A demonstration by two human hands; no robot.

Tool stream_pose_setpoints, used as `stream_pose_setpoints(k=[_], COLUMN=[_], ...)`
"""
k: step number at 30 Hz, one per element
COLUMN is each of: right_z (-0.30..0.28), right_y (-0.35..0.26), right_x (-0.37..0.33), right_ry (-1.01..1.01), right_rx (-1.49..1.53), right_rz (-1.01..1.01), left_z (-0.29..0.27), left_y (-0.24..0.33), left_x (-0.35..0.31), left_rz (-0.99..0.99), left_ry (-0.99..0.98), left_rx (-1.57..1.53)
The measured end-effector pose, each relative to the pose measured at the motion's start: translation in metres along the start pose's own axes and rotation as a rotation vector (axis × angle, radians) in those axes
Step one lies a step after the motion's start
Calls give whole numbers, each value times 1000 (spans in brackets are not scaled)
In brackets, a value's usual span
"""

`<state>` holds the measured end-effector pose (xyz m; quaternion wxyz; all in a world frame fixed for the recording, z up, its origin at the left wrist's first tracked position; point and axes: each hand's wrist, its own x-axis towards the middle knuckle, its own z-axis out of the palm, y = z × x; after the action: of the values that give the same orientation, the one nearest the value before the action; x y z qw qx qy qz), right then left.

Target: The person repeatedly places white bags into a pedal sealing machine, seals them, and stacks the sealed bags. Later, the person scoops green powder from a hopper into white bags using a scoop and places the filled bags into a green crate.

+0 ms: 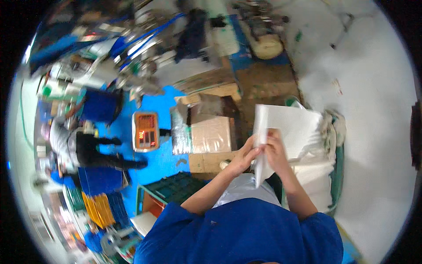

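A thin white folded sheet (260, 121), paper or plastic I cannot tell which, stands on edge in front of my body. My left hand (244, 156) pinches its left face near the middle. Against the other side, the fingers of my right hand (274, 150) are bent and pressed onto it; they are slightly blurred. Behind my right hand spreads a wide white sheet (292, 125); I cannot tell whether it joins the folded one. More white sheets (313, 182) lie in a green crate (339, 176) beside my right forearm.
An open cardboard carton (211, 134) lined with clear plastic stands ahead of my left hand. Left of it is an orange-topped scale (145, 132) on the blue floor (165, 163). A dark green crate (176, 189) is near my left elbow. A person (66, 141) stands far left by blue bins.
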<state>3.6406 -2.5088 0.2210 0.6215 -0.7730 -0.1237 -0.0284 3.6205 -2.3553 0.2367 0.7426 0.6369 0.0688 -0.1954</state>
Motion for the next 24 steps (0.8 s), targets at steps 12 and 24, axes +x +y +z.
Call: stream_pose_setpoints(k=[12, 24], right_z=[232, 250], right_y=[-17, 79], right_x=[32, 198], right_ry=[-215, 139], right_rx=[104, -457], right_rz=[432, 614], left_z=[-150, -317], left_y=[2, -16], left_x=[-45, 122], left_rz=[-289, 101], left_ry=[774, 1009], left_rx=[-590, 410])
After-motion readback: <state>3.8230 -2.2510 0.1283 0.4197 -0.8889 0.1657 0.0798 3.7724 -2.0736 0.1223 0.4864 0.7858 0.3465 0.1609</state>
